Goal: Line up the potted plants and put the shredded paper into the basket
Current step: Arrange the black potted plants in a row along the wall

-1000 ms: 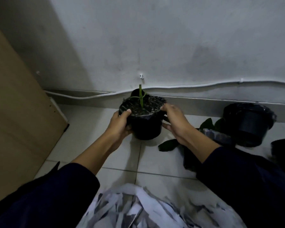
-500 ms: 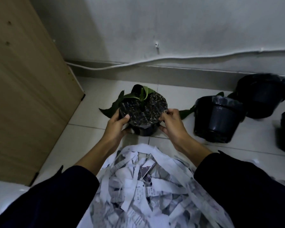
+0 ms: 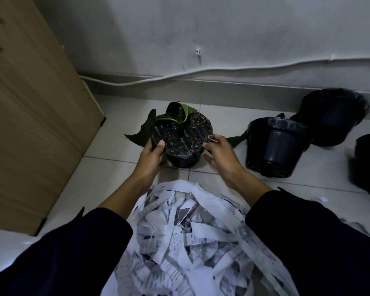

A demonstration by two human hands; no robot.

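A black potted plant (image 3: 185, 137) with green leaves and soil on top stands on the tiled floor near the wall. My left hand (image 3: 151, 155) grips its left rim, thumb on the soil. My right hand (image 3: 219, 155) touches the right rim with its fingertips, the fingers loosening. To the right stand a second black pot (image 3: 276, 146), a third black pot (image 3: 331, 118) behind it, and a fourth black pot (image 3: 367, 163) cut off by the frame edge. A heap of shredded paper (image 3: 188, 238) lies in front of me between my sleeves. No basket is in view.
A tall wooden panel (image 3: 30, 116) stands on the left. A white cable (image 3: 222, 70) runs along the grey wall above the skirting. Loose paper scraps (image 3: 319, 198) lie on the floor at right.
The pot has been lowered from the air onto the floor close to the wall, left of the other pots. My view has tilted down, showing more shredded paper.
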